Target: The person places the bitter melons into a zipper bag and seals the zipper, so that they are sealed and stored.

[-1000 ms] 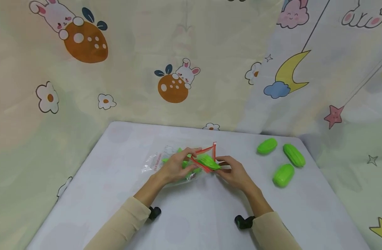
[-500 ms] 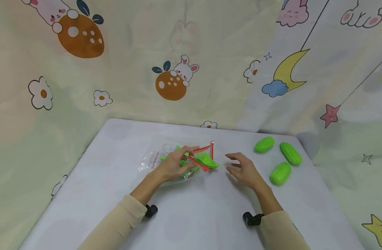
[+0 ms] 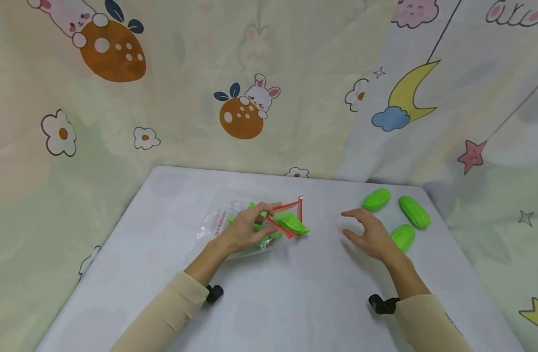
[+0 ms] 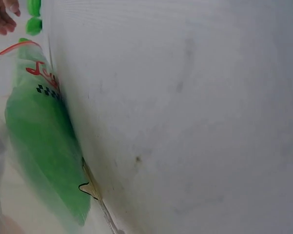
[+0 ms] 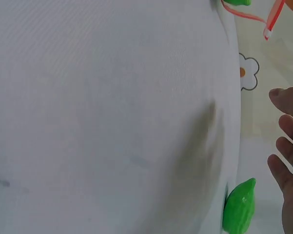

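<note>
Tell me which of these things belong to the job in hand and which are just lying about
Likely the job's:
clear red-edged zip bag, gripped by the left hand
bagged green vegetable-shaped pieces, one poking from the mouth
three loose green vegetable-shaped pieces, near the right hand

Likely just around:
white-covered table
cartoon-print backdrop
black wrist cameras

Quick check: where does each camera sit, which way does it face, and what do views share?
Head: worn on the head, facing forward and down over the white table to the patterned backdrop; both sleeves, left hand and right hand show.
Left wrist: on that wrist, image turned sideways, facing along the clear bag; the right hand shows top left, perhaps a blurred bit of left hand bottom left.
Right wrist: on that wrist, also sideways, facing across the table; fingers show at the right edge.
Shared: both wrist views catch the bag's red edge.
</note>
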The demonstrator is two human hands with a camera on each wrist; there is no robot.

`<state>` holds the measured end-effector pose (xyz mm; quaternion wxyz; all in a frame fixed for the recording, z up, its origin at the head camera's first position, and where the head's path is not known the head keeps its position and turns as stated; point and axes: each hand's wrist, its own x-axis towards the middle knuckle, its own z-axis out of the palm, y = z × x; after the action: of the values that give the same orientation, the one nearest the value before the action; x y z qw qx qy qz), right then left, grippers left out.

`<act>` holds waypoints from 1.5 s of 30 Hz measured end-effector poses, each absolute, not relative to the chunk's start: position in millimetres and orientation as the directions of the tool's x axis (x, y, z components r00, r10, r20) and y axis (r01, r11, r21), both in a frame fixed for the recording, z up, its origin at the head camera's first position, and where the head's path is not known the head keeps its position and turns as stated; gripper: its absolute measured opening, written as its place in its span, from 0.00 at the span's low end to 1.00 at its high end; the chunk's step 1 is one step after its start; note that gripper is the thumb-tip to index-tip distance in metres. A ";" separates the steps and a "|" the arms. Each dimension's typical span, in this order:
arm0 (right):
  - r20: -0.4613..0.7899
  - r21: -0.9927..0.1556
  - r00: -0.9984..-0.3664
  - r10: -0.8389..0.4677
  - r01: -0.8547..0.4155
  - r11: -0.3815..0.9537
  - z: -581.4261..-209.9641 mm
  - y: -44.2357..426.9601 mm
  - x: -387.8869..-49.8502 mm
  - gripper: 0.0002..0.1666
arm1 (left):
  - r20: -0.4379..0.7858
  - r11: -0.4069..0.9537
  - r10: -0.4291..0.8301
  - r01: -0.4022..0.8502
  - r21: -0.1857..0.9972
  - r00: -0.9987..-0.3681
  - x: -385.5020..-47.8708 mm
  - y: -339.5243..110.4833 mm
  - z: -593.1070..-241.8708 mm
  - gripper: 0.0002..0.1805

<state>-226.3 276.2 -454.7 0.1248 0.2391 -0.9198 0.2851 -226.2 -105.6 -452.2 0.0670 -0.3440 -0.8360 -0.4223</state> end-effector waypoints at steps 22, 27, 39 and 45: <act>0.377 -0.408 -0.868 -0.322 -0.468 0.784 -454.6 326.8 -204.7 0.24 | 0.390 0.416 0.544 0.643 0.643 -0.743 -227.0 -105.6 -451.1 0.20; 0.409 -0.375 -0.855 -0.318 -0.475 0.796 -459.8 338.4 -201.3 0.25 | 0.390 0.416 0.546 0.644 0.642 -0.741 -228.4 -107.4 -450.5 0.20; 0.433 -0.355 -0.865 -0.255 -0.423 0.834 -461.6 357.5 -196.4 0.25 | 0.395 0.413 0.569 0.666 0.621 -0.721 -231.1 -109.7 -447.0 0.19; 0.464 -0.346 -0.862 -0.203 -0.387 0.854 -461.8 363.6 -196.2 0.25 | 0.389 0.415 0.572 0.664 0.622 -0.722 -231.6 -110.4 -445.4 0.20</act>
<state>-196.2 363.6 -461.8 0.2101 0.1570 -0.9397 0.2194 -231.6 -110.4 -445.4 0.0578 -0.3684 -0.8391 -0.3961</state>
